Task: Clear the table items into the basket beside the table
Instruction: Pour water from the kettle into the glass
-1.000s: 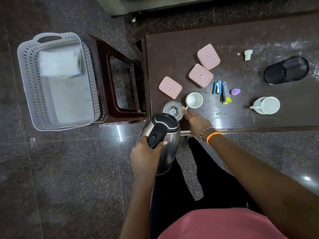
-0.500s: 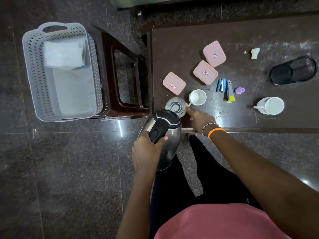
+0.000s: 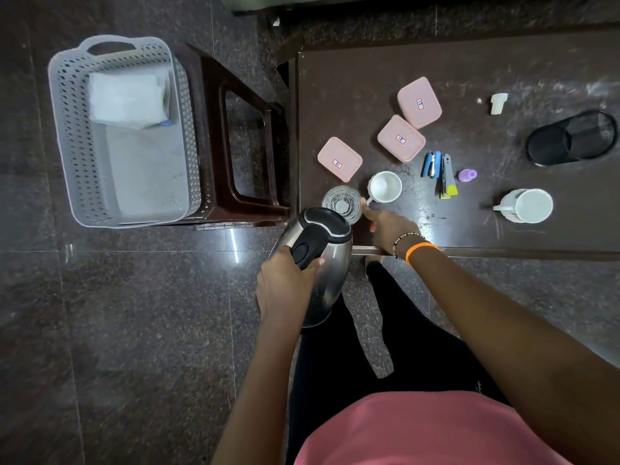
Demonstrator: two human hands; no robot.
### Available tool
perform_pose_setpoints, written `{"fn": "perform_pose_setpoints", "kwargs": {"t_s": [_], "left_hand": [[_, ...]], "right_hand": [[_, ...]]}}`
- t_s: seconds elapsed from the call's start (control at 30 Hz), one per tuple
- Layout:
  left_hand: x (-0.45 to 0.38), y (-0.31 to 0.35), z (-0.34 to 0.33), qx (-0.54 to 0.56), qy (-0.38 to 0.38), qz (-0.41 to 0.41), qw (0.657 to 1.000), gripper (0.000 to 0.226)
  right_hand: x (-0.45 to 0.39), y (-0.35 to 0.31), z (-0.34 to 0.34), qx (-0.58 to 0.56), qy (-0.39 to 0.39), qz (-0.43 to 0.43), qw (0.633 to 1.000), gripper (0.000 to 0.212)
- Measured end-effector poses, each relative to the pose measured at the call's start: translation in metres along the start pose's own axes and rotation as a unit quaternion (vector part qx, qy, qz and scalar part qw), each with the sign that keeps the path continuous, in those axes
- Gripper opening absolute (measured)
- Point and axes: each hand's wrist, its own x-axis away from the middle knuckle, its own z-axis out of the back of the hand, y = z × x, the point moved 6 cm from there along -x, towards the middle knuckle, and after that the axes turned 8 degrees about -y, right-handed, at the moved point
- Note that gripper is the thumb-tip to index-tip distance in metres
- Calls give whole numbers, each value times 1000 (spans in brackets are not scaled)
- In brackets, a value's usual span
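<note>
My left hand [image 3: 285, 286] grips the black handle of a steel electric kettle [image 3: 322, 263], held in the air just off the table's front left corner. My right hand [image 3: 389, 229] rests at the table's front edge, its thumb and fingers closed round the right side of a clear glass [image 3: 340, 203]. A small white cup [image 3: 385, 186] stands right behind the glass. The grey perforated basket [image 3: 67, 129] sits on the floor to the left, with a white folded cloth [image 3: 125, 99] in it.
A dark brown stool [image 3: 208, 129] stands between basket and table [image 3: 352, 95]. On the table lie three pink lidded boxes [image 3: 401, 138], a blue stapler [image 3: 431, 164], a purple cap [image 3: 467, 174], a white mug [image 3: 526, 205], a tipped black mesh holder [image 3: 570, 137] and a small white piece [image 3: 498, 103].
The view has shifted a little. The kettle has edged slightly nearer the table corner and the glass. My right hand stays at the glass.
</note>
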Motion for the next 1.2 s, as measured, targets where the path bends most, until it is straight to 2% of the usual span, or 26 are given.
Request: {"fn": "perform_pose_setpoints", "kwargs": {"t_s": [0.67,1.2], "left_hand": [[3,6,2,5,-25,-3,1000,41],[6,7,0,-8,-40,6,999,42]], "right_hand": [[5,-5,4,28,-23,14,999,77],[2,-7,4,68,-10,10,998,73]]}}
